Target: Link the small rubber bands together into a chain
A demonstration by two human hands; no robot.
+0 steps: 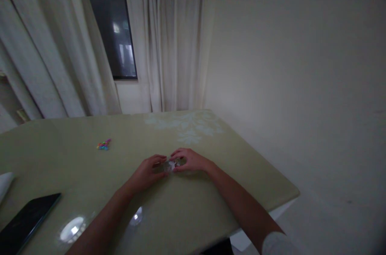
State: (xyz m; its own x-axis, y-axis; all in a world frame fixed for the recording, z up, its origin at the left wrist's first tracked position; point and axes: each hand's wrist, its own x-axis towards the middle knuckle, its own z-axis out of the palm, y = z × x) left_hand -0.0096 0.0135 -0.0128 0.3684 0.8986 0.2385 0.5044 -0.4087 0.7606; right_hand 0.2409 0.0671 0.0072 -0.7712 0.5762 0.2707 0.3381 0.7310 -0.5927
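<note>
Near the middle of the table lies a small clear plastic item (170, 166), with something whitish and reddish in it; its exact form is hard to make out. My left hand (152, 170) has its fingers curved around the item's left side. From the right, my right hand (187, 160) grips the same item between thumb and fingers. Further back on the left, a little pile of bright multicoloured pieces (104, 145) rests on the table, away from both hands.
The glossy greenish table (241, 158) has its right edge beside a pale wall. A black tablet-like device (28, 221) lies at the front left, near a white object (5, 182). Curtains (177, 46) and a dark window stand behind the table.
</note>
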